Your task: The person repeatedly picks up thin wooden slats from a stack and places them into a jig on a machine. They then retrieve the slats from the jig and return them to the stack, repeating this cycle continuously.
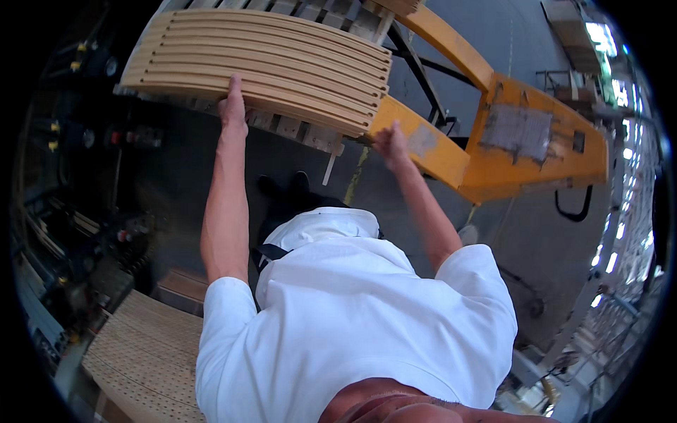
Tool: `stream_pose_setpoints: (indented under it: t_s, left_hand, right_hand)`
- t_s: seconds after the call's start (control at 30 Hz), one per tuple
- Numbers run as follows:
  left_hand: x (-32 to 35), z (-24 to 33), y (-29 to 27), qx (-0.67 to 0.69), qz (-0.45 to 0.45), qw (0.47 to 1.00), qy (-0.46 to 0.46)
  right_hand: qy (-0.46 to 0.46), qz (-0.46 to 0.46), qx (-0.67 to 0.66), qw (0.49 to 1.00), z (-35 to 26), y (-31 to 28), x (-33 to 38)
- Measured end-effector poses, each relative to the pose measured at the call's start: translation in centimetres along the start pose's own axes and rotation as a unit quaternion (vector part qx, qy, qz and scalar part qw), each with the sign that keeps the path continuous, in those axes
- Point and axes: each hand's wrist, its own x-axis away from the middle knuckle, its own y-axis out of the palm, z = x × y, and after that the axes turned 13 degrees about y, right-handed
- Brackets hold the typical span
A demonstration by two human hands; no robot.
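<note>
A row of pale wooden slats (261, 60) lies side by side on a pallet, with grooves along them and small dark holes near their ends. At their near edge is my left hand (233, 109). Its thumb rests on the nearest slat, and its fingers look curled against that slat's side, partly hidden. My right hand (393, 146) is just off the right end of the slats, above an orange metal beam. Its fingers are curled in and slightly blurred, and I see nothing in them.
The pallet (289, 128) supports the slats. To the right, the orange beam joins a wide orange frame (539, 141) with a black handle (575, 204). Dark machinery (77, 204) lines the left side. A stack of perforated wooden pieces (144, 352) stands at lower left.
</note>
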Motion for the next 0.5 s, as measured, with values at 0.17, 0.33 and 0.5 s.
stream_pose_setpoints:
  t_s: [0.17,0.33,0.5]
  left_hand:
    - [1.6,-0.4,0.3,-0.027,-0.021,0.998,-0.05]
    - [0.7,-0.3,-0.6,-0.036,-0.043,0.997,-0.044]
    - [-1.0,-1.7,-2.5,-0.02,-0.038,0.998,-0.053]
  right_hand:
    - [-0.084,-0.102,-0.137,0.982,3.4,4.6,-1.8]
    - [-0.045,-0.11,-0.157,0.98,4.5,4.8,-4.4]
    - [0.046,-0.108,-0.145,0.982,2.3,5.2,-3.2]
